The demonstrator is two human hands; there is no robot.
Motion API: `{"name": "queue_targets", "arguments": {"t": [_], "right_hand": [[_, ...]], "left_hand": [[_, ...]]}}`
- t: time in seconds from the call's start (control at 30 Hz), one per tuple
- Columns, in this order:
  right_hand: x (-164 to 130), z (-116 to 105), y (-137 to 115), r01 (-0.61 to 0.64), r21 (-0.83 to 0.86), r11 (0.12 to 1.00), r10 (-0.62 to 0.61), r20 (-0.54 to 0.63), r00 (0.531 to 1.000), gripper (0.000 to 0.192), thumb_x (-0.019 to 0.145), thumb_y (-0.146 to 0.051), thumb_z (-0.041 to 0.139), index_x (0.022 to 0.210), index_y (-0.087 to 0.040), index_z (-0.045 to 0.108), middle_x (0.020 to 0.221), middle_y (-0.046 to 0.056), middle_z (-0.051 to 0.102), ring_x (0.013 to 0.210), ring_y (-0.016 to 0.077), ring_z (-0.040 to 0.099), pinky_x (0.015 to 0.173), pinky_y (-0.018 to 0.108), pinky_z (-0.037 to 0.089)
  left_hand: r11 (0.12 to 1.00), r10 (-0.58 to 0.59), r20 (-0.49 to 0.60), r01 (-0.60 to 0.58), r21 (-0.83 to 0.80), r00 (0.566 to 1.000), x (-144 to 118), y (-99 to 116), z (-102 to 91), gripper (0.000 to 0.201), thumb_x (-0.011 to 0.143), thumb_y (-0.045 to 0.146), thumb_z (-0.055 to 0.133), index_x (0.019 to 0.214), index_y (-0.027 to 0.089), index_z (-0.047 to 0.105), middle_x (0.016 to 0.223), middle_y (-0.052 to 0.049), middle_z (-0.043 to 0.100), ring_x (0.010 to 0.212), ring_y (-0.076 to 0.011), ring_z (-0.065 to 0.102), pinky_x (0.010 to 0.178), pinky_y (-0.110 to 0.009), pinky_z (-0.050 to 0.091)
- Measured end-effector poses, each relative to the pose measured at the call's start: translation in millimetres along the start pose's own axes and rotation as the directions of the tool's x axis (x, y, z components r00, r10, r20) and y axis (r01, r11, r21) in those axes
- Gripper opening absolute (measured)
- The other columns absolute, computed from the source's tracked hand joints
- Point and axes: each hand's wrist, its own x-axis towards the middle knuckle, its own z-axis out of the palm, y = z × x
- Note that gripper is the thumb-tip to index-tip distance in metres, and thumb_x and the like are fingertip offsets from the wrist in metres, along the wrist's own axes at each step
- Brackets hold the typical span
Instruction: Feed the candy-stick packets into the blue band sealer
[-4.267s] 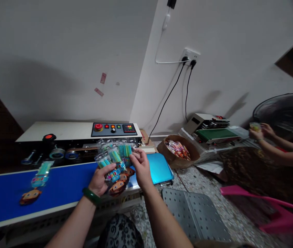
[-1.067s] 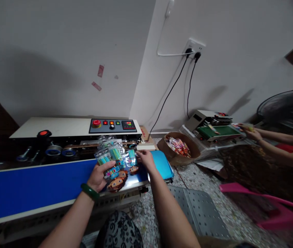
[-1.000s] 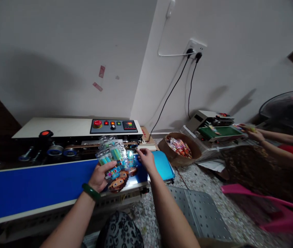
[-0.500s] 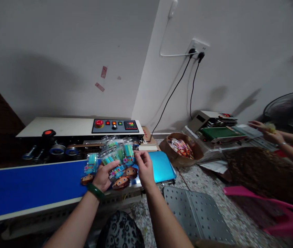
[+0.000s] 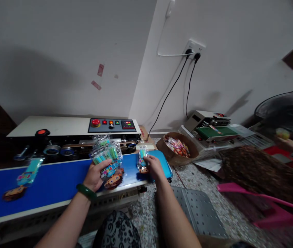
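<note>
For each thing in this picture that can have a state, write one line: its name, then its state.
Left hand: grip shut on a fanned stack of packets.
Right hand: grip shut on a single packet, at the blue belt's end.
Loose packet: lying flat on the belt.
Sealer panel: lamps lit.
Plugs: in the socket.

Room dim, light soft and even, source not in view. White wall point(image 5: 58, 51) falls off to grey, broad dark shadow across its left part. Corners vignetted, top right and far left nearly black. Wide lens bends edges: conveyor belt point(image 5: 45, 182) slants, wall corner leans. Centre fairly sharp; control panel lights point(image 5: 112, 122) glow bright. Right edge smeared: pink chair point(image 5: 265, 210) and co-worker's hand point(image 5: 289, 144) blurred. Fan point(image 5: 283, 110) soft.
</note>
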Motion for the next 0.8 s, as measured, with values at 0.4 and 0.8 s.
{"name": "queue_targets", "arguments": {"t": [0.4,0.8], "right_hand": [[-11,44,-8,0.316,-0.13,0.94,-0.289,0.19,0.938,0.025,0.062,-0.036,0.066,0.077,-0.017,0.059,0.076,0.002,0.061,0.072,0.0149,0.056,0.06,0.023,0.044],[-28,44,1,0.34,0.21,0.917,-0.351,0.012,0.936,0.024,0.069,-0.038,0.061,0.078,-0.021,0.046,0.053,-0.008,0.045,0.043,0.0067,0.042,0.043,0.017,0.034]], "left_hand": [[1.0,0.018,0.098,-0.019,0.013,0.995,3,-10,5.3,0.041,0.056,0.013,0.071,0.096,0.012,0.063,0.076,-0.006,0.07,0.065,-0.0202,0.065,0.065,-0.033,0.053],[0.999,-0.006,0.07,0.003,0.039,0.998,1,-14,7.7,0.026,0.054,0.017,0.073,0.078,0.01,0.064,0.072,-0.006,0.07,0.061,-0.0201,0.064,0.064,-0.035,0.053]]}}
